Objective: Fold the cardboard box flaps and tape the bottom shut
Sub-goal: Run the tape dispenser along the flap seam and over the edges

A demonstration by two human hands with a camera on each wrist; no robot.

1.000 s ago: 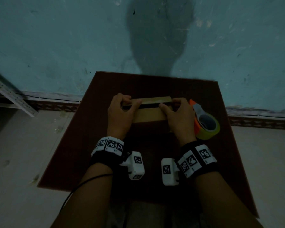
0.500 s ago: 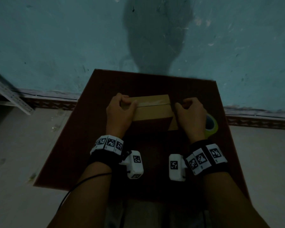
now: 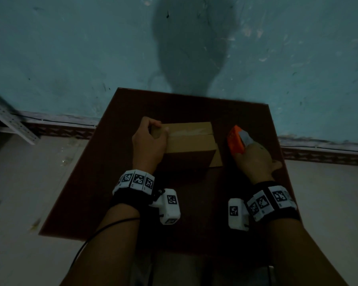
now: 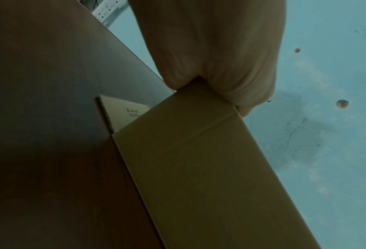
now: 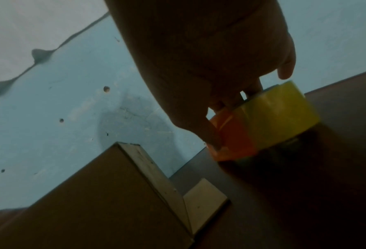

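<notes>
Brown cardboard box point(image 3: 189, 145) stands near the middle of the dark bench point(image 3: 116, 162), toward its far edge, its upper flaps folded flat with a strip of tape along the seam. The left hand point(image 3: 148, 144) holds the box's left end, fingers point(image 3: 153, 121) curled over the top corner and pinching it against the thumb. Just right of the box, near the bench's right edge, the right hand point(image 3: 254, 159) grips the orange tape dispenser point(image 3: 236, 142), fingers point(image 5: 212, 133) wrapped round it; its yellowish roll point(image 5: 278, 116) rests on the bench.
</notes>
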